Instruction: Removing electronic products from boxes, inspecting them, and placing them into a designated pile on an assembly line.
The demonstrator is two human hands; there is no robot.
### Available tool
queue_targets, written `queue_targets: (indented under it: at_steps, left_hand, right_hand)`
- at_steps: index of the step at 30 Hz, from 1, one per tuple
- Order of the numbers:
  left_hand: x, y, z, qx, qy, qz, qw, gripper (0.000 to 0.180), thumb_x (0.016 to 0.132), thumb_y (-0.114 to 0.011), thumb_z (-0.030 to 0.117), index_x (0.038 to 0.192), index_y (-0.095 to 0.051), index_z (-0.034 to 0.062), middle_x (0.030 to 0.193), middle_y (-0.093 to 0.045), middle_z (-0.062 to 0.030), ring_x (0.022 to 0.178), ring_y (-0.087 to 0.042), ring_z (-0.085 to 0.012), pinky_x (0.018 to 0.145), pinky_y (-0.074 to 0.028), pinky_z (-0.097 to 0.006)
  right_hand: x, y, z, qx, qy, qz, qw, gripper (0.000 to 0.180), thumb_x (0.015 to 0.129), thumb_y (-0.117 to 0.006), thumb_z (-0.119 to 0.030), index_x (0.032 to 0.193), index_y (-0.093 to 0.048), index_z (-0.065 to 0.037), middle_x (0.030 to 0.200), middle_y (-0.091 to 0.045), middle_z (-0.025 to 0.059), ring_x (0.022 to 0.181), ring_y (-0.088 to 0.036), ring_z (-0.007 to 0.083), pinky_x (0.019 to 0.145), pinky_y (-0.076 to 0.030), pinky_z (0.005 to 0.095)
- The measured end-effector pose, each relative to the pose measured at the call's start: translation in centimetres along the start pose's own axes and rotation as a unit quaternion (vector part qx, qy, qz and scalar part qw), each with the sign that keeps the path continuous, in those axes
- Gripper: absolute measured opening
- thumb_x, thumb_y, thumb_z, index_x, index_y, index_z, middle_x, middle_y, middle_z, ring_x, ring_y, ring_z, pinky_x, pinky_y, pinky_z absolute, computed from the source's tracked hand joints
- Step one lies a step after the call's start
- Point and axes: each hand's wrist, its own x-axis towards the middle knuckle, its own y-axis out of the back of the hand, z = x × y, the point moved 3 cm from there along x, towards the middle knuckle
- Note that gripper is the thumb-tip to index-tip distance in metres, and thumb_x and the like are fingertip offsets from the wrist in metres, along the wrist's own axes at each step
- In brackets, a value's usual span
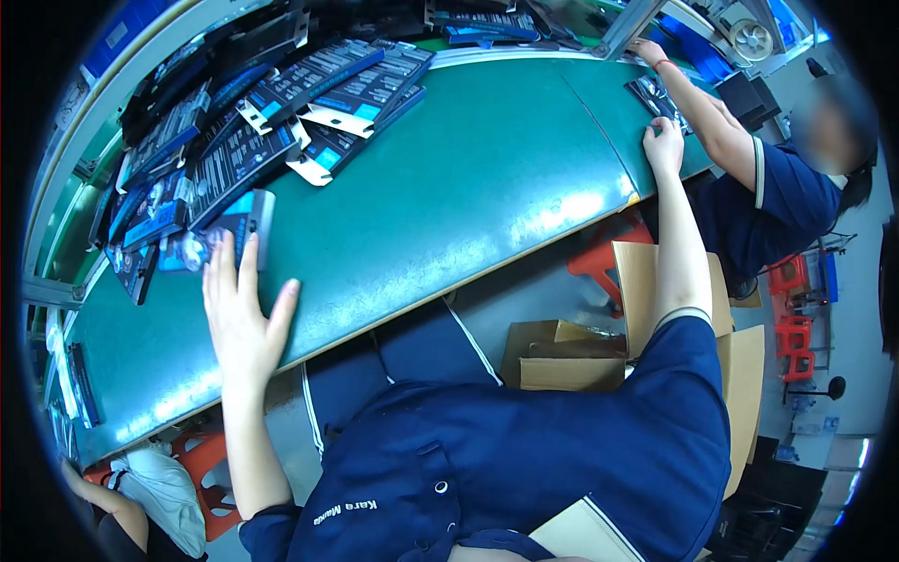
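On the green bench top [449, 197], head view: my left hand [242, 314] lies flat, fingers spread, tips on a blue-black flat carton [245, 223] by the pile of flat cartons [281, 112]. R hand [665, 145] stretched far right, fingers together on bench edge, empty. Looks early: pile mostly untouched. Co-worker's hand [648, 49] beyond.

Green-topped workbench [449, 187] running across view, pale edge strip along near side. Heap of flat dark-and-blue packaging cards [281, 112] lying fanned over far left part of bench top. Small blue-and-black packet [245, 220] sitting at near edge of heap. More dark cards [655, 94] lying at far right end. Thin seam line crossing mat near right end.
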Motion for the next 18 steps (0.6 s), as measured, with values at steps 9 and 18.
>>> queue_targets:
  at_steps: [9, 18]
  left_hand:
    - [-1.3, 2.8, 4.5, -0.049, -0.099, -0.118, 0.987, 0.084, 0.066, -0.082, 0.038, 0.140, -0.049, 0.0171, 0.151, -0.033, -0.0215, 0.138, -0.031, -0.0434, 0.114, -0.021, -0.057]
    - [3.6, 6.9, 3.1, -0.059, -0.102, -0.037, 0.992, 0.052, 0.069, -0.075, 0.050, 0.097, -0.063, 0.0079, 0.062, -0.060, -0.0115, 0.066, -0.065, -0.0319, 0.058, -0.048, -0.037]
  right_hand:
    - [0.5, -1.6, 3.1, -0.025, -0.058, -0.063, 0.996, 0.053, 0.096, -0.049, -0.048, 0.128, -0.058, -0.008, 0.137, -0.054, 0.0162, 0.124, -0.052, 0.0301, 0.100, -0.043, 0.0451]
    - [-7.2, 3.6, 1.5, 0.165, -0.286, -0.073, 0.941, 0.107, 0.070, -0.082, -0.054, 0.145, -0.029, 0.001, 0.144, -0.039, 0.0242, 0.122, -0.052, 0.0352, 0.093, -0.048, 0.0504]
